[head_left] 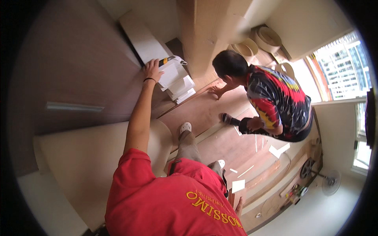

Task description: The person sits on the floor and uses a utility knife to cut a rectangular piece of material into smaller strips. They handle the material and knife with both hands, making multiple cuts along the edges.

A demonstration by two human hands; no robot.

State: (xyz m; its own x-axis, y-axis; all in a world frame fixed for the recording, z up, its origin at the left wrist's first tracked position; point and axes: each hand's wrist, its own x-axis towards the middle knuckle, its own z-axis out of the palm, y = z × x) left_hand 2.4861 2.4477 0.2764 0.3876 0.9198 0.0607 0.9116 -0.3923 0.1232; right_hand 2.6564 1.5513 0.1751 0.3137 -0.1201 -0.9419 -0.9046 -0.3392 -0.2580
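My left hand (153, 72) reaches to a stack of white cut boards (177, 82), fingers apart and slightly bent at its edge, beside a yellow-and-black tool (163, 61). A long pale panel (138, 35) leans behind it. My right hand (238, 209) is mostly hidden by my red shirt, one finger showing beside a brown wooden piece (233, 198); whether it grips this is unclear. A white square (238, 186) lies just above that.
A crouching co-worker (275, 102) rests a hand on the wooden floor (197, 114). A cardboard-colored column (197, 27), rolls of edging (267, 39), white offcuts (278, 150) and a fan (330, 181) surround us. A large beige sheet (71, 157) is at left; windows (340, 67) are right.
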